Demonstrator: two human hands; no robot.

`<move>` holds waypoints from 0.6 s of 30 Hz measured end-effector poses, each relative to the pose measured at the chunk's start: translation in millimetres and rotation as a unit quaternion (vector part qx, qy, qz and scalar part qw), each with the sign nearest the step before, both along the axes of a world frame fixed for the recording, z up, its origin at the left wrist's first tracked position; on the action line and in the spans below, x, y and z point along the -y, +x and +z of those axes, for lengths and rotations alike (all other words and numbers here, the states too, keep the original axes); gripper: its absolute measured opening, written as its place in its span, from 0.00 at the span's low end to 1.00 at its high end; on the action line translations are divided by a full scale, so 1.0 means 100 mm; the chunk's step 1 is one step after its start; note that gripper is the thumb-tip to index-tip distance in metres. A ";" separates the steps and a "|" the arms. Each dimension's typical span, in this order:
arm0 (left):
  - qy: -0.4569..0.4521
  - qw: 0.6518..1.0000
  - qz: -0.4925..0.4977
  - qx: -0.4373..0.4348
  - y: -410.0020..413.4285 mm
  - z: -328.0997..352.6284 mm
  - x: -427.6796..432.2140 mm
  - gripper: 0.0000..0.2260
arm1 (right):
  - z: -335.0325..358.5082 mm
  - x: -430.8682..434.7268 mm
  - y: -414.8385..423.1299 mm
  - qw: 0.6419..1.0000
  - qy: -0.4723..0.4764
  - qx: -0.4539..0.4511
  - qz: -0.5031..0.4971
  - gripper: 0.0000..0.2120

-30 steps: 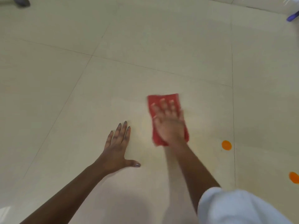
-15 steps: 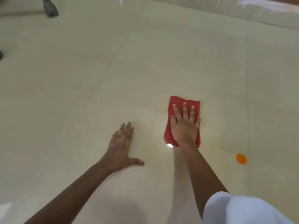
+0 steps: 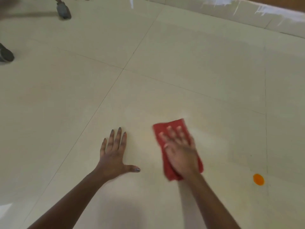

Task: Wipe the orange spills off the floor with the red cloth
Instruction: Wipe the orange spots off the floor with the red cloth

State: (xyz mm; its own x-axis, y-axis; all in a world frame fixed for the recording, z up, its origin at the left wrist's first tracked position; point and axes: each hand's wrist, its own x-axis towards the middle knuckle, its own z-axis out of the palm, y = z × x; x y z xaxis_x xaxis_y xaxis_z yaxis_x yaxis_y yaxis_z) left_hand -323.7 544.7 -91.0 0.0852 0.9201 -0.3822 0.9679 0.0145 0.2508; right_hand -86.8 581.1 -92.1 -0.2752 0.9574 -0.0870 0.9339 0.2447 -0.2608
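A folded red cloth (image 3: 171, 128) lies flat on the cream tiled floor (image 3: 181, 63). My right hand (image 3: 179, 151) presses down on it with straight, spread fingers and is blurred by motion. My left hand (image 3: 115, 152) rests flat on the floor to the left of the cloth, fingers spread and thumb out, a short gap away from it. One round orange spill (image 3: 258, 179) sits on the floor to the right of the cloth, near a tile joint, untouched by the cloth.
Another person's dark shoes stand at the far left (image 3: 5, 53) and top left (image 3: 63, 11). A pale wall base (image 3: 231, 9) runs along the top right. Tile joints cross the floor.
The view has tilted up and shows more floor and the wall base. My right hand has slid the cloth to the left and turned it. My left hand has stayed planted.
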 end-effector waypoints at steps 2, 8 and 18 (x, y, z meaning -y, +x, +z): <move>0.006 1.000 0.002 0.005 0.01 -0.01 0.00 0.62 | 0.02 -0.50 0.25 0.994 -0.026 0.032 -0.099 0.22; 0.022 1.000 -0.005 0.009 -0.04 -0.06 0.01 0.60 | 0.08 -0.91 -0.95 0.996 -0.066 0.002 0.054 0.23; 0.018 1.000 -0.009 -0.002 -0.04 -0.06 0.01 0.57 | 0.11 -1.29 -1.18 0.996 -0.065 -0.019 0.058 0.22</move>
